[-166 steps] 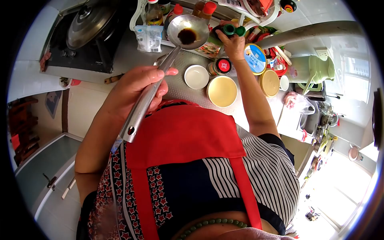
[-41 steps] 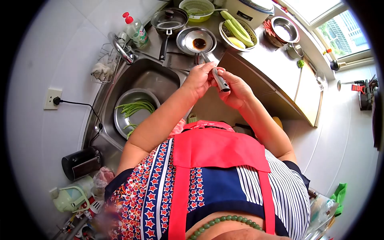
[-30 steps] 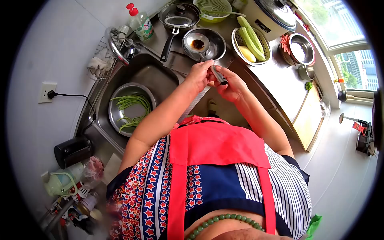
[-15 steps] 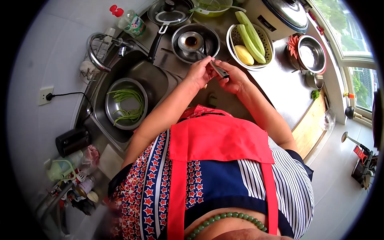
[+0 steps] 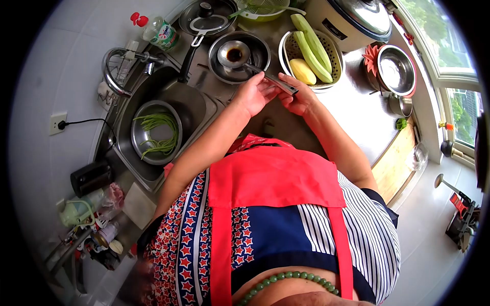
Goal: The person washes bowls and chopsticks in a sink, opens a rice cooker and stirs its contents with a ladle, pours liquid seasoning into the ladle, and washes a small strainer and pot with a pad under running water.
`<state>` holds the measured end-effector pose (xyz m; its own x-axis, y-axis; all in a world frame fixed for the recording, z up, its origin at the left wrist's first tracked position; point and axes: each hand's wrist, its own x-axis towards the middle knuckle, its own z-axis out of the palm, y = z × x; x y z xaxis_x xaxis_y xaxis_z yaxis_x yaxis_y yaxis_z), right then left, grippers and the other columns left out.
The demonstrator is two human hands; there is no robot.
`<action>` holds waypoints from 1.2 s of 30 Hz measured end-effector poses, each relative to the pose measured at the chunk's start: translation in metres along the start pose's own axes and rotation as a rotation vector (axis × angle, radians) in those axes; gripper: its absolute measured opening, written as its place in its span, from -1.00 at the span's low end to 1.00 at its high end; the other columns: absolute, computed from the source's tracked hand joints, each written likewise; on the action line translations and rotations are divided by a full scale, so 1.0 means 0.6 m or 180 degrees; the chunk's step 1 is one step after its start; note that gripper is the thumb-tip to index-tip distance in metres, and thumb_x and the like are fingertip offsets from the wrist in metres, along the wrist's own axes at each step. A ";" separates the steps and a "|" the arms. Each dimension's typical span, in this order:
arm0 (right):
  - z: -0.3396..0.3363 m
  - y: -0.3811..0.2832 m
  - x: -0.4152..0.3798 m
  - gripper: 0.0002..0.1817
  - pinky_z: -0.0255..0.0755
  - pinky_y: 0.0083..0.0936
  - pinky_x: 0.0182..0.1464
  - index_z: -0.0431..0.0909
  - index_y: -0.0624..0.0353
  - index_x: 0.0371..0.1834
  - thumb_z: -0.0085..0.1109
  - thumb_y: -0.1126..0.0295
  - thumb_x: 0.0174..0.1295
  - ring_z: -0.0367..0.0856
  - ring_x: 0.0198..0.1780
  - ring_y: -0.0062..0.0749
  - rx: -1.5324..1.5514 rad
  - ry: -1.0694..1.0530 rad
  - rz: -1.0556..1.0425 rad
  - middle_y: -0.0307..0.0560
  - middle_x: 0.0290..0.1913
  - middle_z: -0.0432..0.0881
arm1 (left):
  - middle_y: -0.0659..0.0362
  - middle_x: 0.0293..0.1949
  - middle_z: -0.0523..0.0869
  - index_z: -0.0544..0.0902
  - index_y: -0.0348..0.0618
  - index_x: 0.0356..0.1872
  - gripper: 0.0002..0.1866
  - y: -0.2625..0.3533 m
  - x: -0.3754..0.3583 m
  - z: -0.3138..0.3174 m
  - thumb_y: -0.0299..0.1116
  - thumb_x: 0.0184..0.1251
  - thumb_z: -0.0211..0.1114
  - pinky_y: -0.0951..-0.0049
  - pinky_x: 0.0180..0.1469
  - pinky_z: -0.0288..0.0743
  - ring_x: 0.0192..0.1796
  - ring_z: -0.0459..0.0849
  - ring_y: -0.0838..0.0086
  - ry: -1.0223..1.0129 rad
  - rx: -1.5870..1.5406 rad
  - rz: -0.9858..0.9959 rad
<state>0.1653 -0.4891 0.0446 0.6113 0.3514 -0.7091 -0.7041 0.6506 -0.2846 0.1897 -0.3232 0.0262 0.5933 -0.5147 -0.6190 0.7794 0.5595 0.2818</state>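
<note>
A metal ladle [image 5: 273,81] slants across the middle, with dark brown liquid [image 5: 234,55] in its cup. The cup rests in or just over a round metal bowl [image 5: 259,48]; exact contact is hard to tell. My left hand [image 5: 251,97] is at the handle just below the bowl's rim, thumb against it, other fingers reaching underneath. My right hand [image 5: 298,97] is closed round the handle near its end, with the tip showing over the fingers. To the right of the bowl, a basket [image 5: 338,61] holds two peeled green gourds [image 5: 312,48] and a yellow peeled vegetable [image 5: 302,71].
On the left is a sink [image 5: 196,109] holding a metal basin [image 5: 173,111] of green beans [image 5: 158,133], under a faucet [image 5: 109,76]. A lidded pan [image 5: 189,20] and soap bottle [image 5: 162,34] stand behind. A rice cooker [image 5: 337,28], metal bowls [image 5: 398,71] and cutting board [image 5: 395,163] are right.
The ladle's handle has swung out and shows more of its length. My left fingers have loosened and spread a little. The whole view has shifted slightly.
</note>
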 end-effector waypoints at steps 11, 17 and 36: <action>-0.037 0.011 -0.007 -0.70 0.17 -0.84 -0.66 0.49 0.10 -0.15 -0.04 0.11 0.30 0.26 -0.67 -0.74 0.0405 -0.0331 -0.0217 -0.13 -0.44 0.53 | -0.12 0.23 0.25 0.13 -0.35 0.26 -0.34 0.016 -0.035 -0.012 -0.16 0.28 0.14 0.16 0.25 0.25 0.19 0.35 0.08 0.0239 0.0593 0.0257; -0.043 0.022 -0.002 -0.70 0.27 -0.78 -0.65 0.48 0.13 -0.23 -0.05 0.12 0.30 0.35 -0.65 -0.67 0.0710 -0.0482 -0.0272 -0.03 -0.43 0.57 | -0.14 0.19 0.31 0.21 -0.38 0.18 -0.45 0.014 -0.048 0.006 -0.20 0.32 0.10 0.19 0.26 0.26 0.22 0.34 0.11 0.0085 0.0644 0.0376; -0.062 0.052 0.004 -0.64 0.45 -0.68 -0.54 0.39 0.19 -0.28 -0.18 0.09 0.36 0.46 -0.57 -0.50 0.1272 -0.0406 -0.0457 0.11 -0.41 0.57 | -0.08 0.06 0.48 0.39 -0.38 0.01 -0.63 0.020 -0.075 0.037 -0.26 0.37 0.01 0.24 0.19 0.37 0.12 0.47 0.16 -0.0236 0.0816 0.0086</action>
<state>0.1314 -0.4930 0.0100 0.7501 0.3024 -0.5881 -0.4290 0.8993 -0.0848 0.1767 -0.3075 0.0736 0.6204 -0.5531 -0.5560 0.7830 0.3957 0.4799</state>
